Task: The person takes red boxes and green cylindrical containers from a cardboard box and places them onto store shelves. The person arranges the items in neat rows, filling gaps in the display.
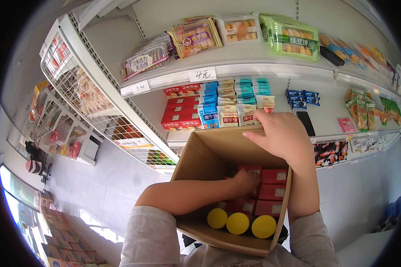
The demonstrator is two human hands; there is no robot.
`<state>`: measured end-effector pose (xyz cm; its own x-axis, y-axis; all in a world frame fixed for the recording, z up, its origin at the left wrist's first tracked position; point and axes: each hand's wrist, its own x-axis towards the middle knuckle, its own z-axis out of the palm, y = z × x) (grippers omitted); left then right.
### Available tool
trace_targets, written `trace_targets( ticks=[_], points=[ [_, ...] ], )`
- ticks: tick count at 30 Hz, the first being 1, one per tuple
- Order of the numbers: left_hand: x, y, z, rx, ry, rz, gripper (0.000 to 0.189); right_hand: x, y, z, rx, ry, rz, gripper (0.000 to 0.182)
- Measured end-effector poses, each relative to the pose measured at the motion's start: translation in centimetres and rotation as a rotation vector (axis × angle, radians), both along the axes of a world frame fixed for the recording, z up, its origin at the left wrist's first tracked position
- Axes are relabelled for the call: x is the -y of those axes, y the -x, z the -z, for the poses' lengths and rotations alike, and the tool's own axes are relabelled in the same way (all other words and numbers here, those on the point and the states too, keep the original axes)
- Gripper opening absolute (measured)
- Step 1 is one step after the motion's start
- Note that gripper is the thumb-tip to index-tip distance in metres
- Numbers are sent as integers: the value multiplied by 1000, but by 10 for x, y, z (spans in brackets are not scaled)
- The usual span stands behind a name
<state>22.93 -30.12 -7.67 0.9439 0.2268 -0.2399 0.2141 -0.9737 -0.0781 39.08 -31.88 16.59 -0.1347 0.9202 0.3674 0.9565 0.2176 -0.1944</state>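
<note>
An open cardboard box (pixel 207 153) stands before me, tilted, with its far edge against the shelf. Inside lie several red snack boxes (pixel 270 192) and a row of yellow round lids (pixel 238 223). My left hand (pixel 247 182) reaches into it and touches a red box; the fingers are partly hidden, so a grip cannot be told. My right hand (pixel 277 133) is over the box's far right edge, thumb and fingers apart, near the front packets of bear-biscuit snacks (pixel 228 116). Stacked red boxes (pixel 180 110) stand left of those packets on the shelf.
The upper shelf (pixel 234 70) holds packaged cookies (pixel 292 40) and a black object (pixel 331 56). A black phone-like object (pixel 305 123) lies on the lower shelf, right of my hand. A wire-mesh rack (pixel 97 113) is at the left. Cartons (pixel 70 243) stand at lower left.
</note>
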Motion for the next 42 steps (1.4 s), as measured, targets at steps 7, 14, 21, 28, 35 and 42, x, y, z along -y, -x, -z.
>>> trace_targets(
  ticks=[7,14,21,28,35,42],
  points=[
    [-17,3,-58,-51,258,3,87,-10,4,1,29,16,2,49],
    [-23,53,-204,100,281,74,72,-6,-12,-1,-44,43,-10,50],
    [-33,170,-312,745,116,-120,83,4,-33,3,-47,51,43,54],
    [-101,233,-257,748,-78,-636,74,0,-31,0,-47,89,37,54],
    [-222,256,-138,390,-427,-651,72,-6,-30,1,-63,95,22,54],
    [-303,243,-89,359,-538,-726,72,-6,-28,-4,-71,104,32,50]
  ],
)
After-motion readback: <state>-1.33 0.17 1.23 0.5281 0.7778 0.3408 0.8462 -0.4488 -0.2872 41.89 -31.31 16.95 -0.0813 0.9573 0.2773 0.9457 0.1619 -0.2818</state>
